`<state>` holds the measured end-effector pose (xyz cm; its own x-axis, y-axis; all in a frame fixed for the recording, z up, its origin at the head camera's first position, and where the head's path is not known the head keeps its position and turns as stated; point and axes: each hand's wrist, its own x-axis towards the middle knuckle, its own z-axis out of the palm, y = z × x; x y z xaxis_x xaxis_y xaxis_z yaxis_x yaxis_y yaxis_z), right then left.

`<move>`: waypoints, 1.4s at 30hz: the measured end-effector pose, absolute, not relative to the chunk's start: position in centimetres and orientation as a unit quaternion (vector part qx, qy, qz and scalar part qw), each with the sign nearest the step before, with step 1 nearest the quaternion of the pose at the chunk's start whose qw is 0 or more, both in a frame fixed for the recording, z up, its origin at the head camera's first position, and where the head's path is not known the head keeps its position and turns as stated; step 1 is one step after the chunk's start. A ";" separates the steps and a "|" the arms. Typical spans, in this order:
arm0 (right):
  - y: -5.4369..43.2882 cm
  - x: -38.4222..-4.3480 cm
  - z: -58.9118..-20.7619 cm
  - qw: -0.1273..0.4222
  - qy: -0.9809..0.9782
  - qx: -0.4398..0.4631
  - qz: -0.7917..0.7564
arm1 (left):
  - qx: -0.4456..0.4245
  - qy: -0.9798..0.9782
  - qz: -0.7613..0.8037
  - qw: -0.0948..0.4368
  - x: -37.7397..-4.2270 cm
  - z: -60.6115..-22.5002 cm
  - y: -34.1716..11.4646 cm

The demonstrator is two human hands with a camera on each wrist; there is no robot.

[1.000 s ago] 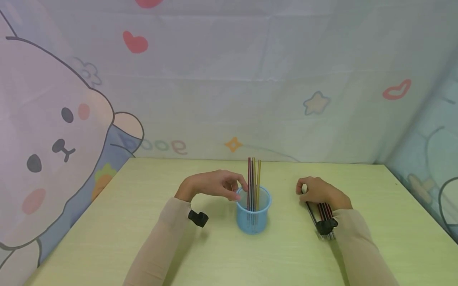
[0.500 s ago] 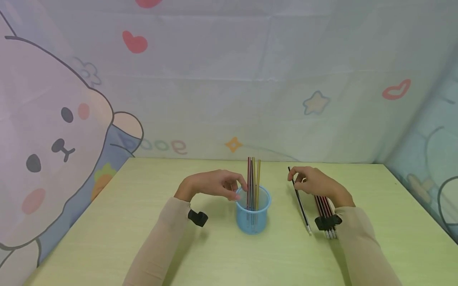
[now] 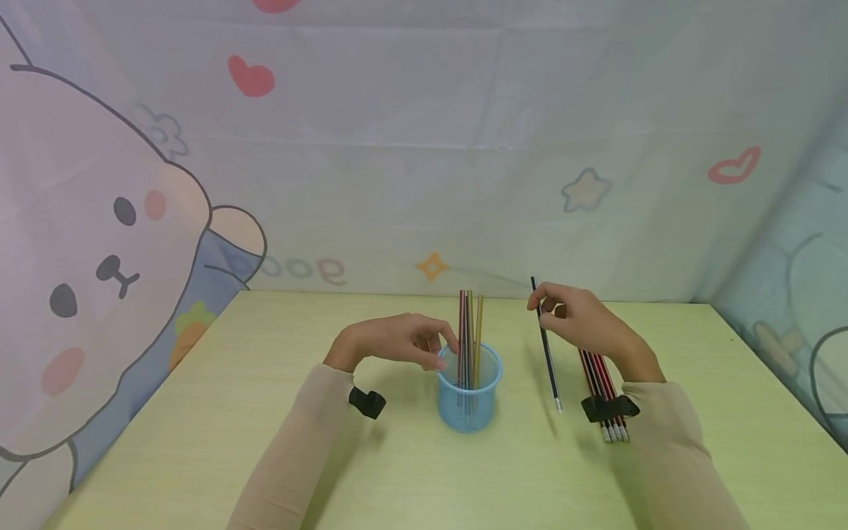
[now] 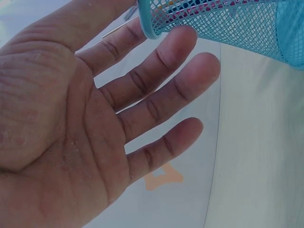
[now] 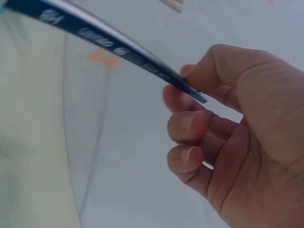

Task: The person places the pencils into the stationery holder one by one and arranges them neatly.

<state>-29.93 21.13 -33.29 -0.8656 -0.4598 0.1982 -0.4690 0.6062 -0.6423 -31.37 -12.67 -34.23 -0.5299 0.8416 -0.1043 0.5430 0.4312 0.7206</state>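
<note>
A light-blue mesh pen holder (image 3: 467, 408) stands upright mid-table with several red, dark and gold pencils (image 3: 470, 338) in it. At its left rim is my left hand (image 3: 397, 338), thumb and index finger pinching the rim; in the left wrist view the other fingers stretch loosely beside the mesh (image 4: 223, 23). My right hand (image 3: 579, 316) pinches a dark pencil (image 3: 548, 361) near its upper end between thumb and fingers. That pencil hangs tilted above the table, its white-tipped end down. White lettering shows on its dark side (image 5: 104, 40) in the right wrist view.
Several red-and-black pencils (image 3: 606, 386) lie side by side under my right wrist, partly hidden by the black wrist camera (image 3: 609, 407). A printed cloth (image 3: 397, 184) hangs behind the pale yellow table (image 3: 411, 478).
My right hand has drawn the dark pencil away from the row of pencils, then lifted it off the table, up and slightly left. My left hand and the pen holder have not moved.
</note>
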 end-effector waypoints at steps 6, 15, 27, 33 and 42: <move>20.5 -29.1 -32.1 0.053 -0.880 0.260 0.395 | 0.422 0.815 0.322 0.233 -31.4 -34.2 -12.7; 19.5 -27.9 -30.8 0.137 -0.844 0.279 0.436 | 0.421 0.818 0.315 0.232 -31.4 -34.2 -12.7; 17.4 -27.5 -31.0 0.176 -0.826 0.317 0.431 | 0.412 0.813 0.332 0.242 -31.4 -34.5 -12.9; 16.4 -28.2 -32.2 0.166 -0.840 0.332 0.396 | 0.410 0.809 0.342 0.247 -31.4 -34.4 -13.0; 15.0 -28.8 -33.2 0.138 -0.843 0.367 0.368 | 0.412 0.810 0.338 0.245 -31.3 -34.2 -13.0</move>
<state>-28.77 14.98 -33.22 -0.6928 -0.5179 0.5018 -0.7201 0.4604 -0.5191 -31.26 -13.03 -34.24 -0.5407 0.8330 -0.1175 0.5018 0.4314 0.7497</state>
